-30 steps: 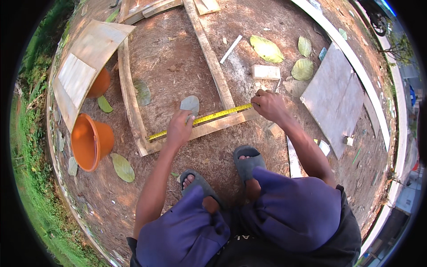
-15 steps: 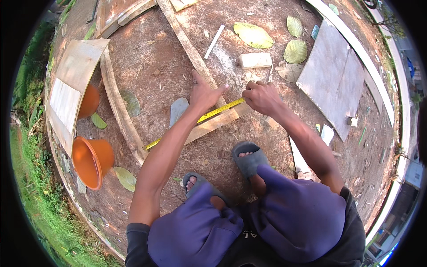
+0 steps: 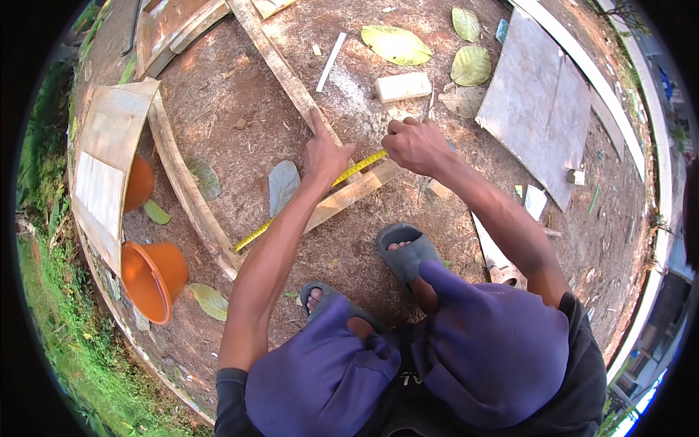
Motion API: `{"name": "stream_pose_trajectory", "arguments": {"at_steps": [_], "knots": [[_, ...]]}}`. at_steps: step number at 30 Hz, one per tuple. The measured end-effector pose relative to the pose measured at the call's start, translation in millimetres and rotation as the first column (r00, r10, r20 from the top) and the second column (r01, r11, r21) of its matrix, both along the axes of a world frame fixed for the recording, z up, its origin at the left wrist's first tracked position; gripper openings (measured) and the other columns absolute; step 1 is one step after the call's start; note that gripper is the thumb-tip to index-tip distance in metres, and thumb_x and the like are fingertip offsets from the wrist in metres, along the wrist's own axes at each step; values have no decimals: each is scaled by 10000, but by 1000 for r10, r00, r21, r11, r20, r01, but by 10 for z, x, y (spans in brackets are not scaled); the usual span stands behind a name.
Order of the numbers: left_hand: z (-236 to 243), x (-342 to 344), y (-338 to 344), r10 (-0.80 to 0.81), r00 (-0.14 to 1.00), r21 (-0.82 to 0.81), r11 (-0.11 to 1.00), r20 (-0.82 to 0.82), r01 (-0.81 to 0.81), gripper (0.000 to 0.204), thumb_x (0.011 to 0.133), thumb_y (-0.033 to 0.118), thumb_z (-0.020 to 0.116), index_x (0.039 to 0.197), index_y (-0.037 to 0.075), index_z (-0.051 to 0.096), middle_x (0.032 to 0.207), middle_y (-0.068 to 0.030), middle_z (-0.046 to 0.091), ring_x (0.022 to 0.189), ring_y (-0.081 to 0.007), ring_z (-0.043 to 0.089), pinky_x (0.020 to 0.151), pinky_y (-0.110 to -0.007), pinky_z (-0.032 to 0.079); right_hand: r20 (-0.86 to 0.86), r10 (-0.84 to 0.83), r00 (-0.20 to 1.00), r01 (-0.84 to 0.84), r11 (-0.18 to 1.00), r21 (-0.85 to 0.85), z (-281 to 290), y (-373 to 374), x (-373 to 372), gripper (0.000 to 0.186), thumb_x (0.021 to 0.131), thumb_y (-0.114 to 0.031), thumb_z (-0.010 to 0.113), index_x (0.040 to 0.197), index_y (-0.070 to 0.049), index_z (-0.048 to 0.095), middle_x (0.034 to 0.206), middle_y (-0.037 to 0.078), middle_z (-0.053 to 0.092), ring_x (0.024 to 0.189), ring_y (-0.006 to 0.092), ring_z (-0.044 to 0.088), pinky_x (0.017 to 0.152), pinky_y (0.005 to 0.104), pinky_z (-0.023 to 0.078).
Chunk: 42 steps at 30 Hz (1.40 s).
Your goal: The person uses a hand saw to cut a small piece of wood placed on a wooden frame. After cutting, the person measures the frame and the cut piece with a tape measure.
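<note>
A yellow tape measure (image 3: 251,237) runs slantwise along a short wooden crosspiece (image 3: 357,195), passing beneath my left forearm. Its right end goes into my right hand (image 3: 421,148), whose fingers are closed round it; whatever they cover is hidden. My left hand (image 3: 328,156) is on a long wooden batten (image 3: 273,62), thumb reaching across it and index finger stretched along it; the other fingers are hidden. At the left, the tape's far end meets a second long batten (image 3: 182,178). The two battens and the crosspiece form a frame lying on the ground.
Orange buckets (image 3: 171,268) lie by a leaning plywood sheet (image 3: 109,146) at the left. A pale block (image 3: 403,87) and a thin white strip (image 3: 331,62) are beyond my hands. A grey board (image 3: 539,102) lies at the right. My sandalled feet (image 3: 408,247) stand close to the crosspiece.
The view has shifted slightly. My left index finger now points farther along the batten and the thumb lies lower. My right hand stays closed at the tape's right end.
</note>
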State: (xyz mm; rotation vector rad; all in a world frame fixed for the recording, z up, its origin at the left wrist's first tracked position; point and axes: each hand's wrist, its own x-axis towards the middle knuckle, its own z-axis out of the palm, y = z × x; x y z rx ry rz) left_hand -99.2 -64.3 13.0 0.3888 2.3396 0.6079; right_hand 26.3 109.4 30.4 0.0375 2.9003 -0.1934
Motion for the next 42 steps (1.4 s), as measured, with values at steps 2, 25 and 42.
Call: {"name": "stream_pose_trajectory", "arguments": {"at_steps": [2,25,42], "knots": [[21,0,-15,-5,1000,-11,1000,-21,5,1183,855,269,778,1653,50,-69,1078,-361,704,971,-440,733,914,-466,599,3,-1,1000,1,1000,-3,16,-9,-23,235,989,-264,582,883,-107,721,1045,77,697,956,273,692,751,477,561],[32,-12,-61,-28,999,10,1000,-32,28,1165,871,224,784,1646,10,-58,1031,-371,705,953,-458,734,911,-481,598,53,-6,999,6,1000,-8,82,-12,-57,251,1008,-256,553,915,-102,727,1052,83,693,966,265,697,745,459,585],[2,-21,-90,-30,999,17,999,-19,30,1179,870,225,794,1644,6,-68,1010,-360,709,904,-426,744,862,-465,611,60,-40,997,46,995,-87,66,-33,-20,219,972,-186,574,891,-73,743,1048,117,662,989,290,680,821,514,522]]}}
